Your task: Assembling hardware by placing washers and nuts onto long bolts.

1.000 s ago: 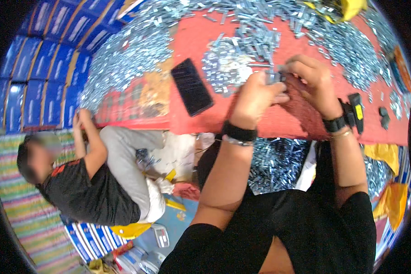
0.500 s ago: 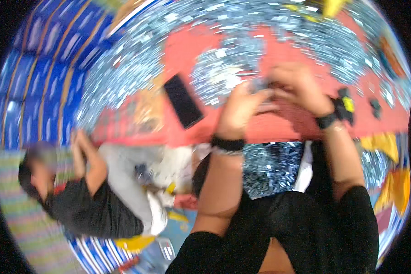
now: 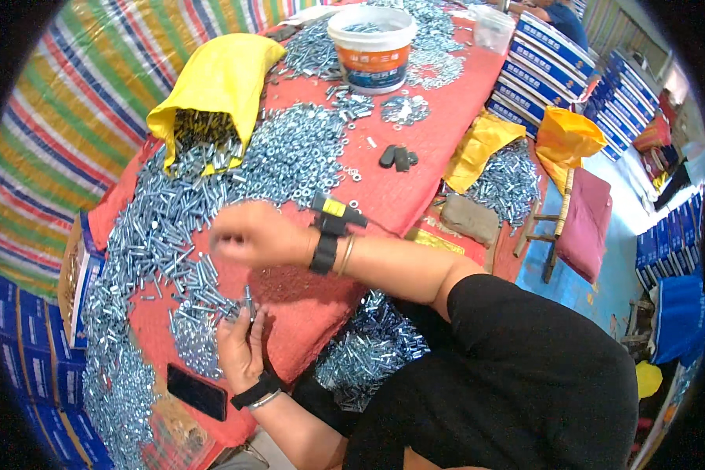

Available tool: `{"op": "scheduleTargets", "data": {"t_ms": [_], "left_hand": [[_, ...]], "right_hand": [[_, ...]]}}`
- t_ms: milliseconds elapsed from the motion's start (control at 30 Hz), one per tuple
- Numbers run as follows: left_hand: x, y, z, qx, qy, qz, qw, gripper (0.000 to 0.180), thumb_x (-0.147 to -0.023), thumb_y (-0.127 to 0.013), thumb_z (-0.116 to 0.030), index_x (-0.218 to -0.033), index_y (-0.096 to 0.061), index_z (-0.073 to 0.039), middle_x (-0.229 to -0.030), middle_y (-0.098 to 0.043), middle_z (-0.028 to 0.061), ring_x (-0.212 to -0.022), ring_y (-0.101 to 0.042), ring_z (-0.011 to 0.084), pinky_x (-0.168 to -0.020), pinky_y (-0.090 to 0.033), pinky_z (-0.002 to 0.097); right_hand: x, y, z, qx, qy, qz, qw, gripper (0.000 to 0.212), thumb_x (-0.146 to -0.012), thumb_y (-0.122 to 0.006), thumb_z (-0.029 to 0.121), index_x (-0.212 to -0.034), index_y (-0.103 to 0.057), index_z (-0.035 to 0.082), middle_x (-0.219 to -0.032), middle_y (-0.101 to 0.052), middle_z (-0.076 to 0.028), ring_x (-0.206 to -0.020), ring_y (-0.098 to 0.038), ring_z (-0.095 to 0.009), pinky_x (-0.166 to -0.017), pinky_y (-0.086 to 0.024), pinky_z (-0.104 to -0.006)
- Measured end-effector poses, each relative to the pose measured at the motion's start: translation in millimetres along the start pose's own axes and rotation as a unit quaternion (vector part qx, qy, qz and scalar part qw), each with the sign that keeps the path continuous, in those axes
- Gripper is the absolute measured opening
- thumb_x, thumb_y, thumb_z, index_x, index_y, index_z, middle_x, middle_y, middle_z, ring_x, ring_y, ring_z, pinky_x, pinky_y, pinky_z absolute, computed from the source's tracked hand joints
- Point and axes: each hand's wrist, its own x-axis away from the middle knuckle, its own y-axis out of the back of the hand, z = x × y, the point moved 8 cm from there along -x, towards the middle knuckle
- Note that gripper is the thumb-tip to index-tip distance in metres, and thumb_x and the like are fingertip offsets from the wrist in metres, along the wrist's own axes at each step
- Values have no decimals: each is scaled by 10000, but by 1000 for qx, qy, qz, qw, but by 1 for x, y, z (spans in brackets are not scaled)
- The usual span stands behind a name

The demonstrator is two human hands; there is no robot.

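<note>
My left hand (image 3: 241, 348), palm up near the table's front edge, grips a metal bolt (image 3: 247, 296) that stands up between its fingers; whether more pieces lie in the hand is hard to tell. Higher up and farther out, my right hand (image 3: 254, 233) hovers over the edge of a spread of silvery bolts (image 3: 164, 223). Its fingers look curled but are smeared by motion, so anything in them cannot be made out. Small nuts (image 3: 294, 153) lie heaped beyond it. Beside my left hand is a patch of small flat washers (image 3: 196, 342).
A black phone (image 3: 197, 392) lies on the red-covered table (image 3: 384, 184). Behind stand a yellow sack (image 3: 219, 78) spilling bolts and a white bucket (image 3: 372, 59). Blue boxes (image 3: 536, 74) are stacked at right, near a stool (image 3: 580, 223). More bolts (image 3: 372, 345) sit below the table edge.
My view has swung to the right, bringing the bucket and yellow sack in. My hands, close together before, are now apart, the right one over the bolts. The seated co-worker has left the view.
</note>
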Motion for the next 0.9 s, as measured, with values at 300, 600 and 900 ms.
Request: {"op": "scheduleTargets", "data": {"t_ms": [300,600,900], "left_hand": [[-10,-15,3,61,25,17,998,205,-877,-528,51,-1078,-513,93,-982,-617,160,-891,-641,238,-825,-565,293],[16,20,-1,-8,-9,-26,1000,297,-898,-517,-12,-1186,-481,54,-1091,-572,131,-971,-556,204,-825,-489,267],[13,38,9,116,91,-33,988,375,-935,-481,-34,-1276,-396,98,-1266,-436,197,-1090,-462,260,-927,-495,334]], "right_hand": [[41,271,-148,390,-126,-182,894,437,-675,-768,259,-1030,-628,48,-1011,-593,-144,-974,-566,-297,-859,-461,-383],[164,485,-271,603,-306,-168,717,917,-616,-770,532,-1322,-433,53,-1308,-422,-262,-1206,-408,-418,-1017,-352,-471],[125,554,-373,637,-307,-76,703,990,-592,-650,745,-1383,-399,206,-1387,-364,-239,-1295,-342,-405,-1051,-309,-494]]}}
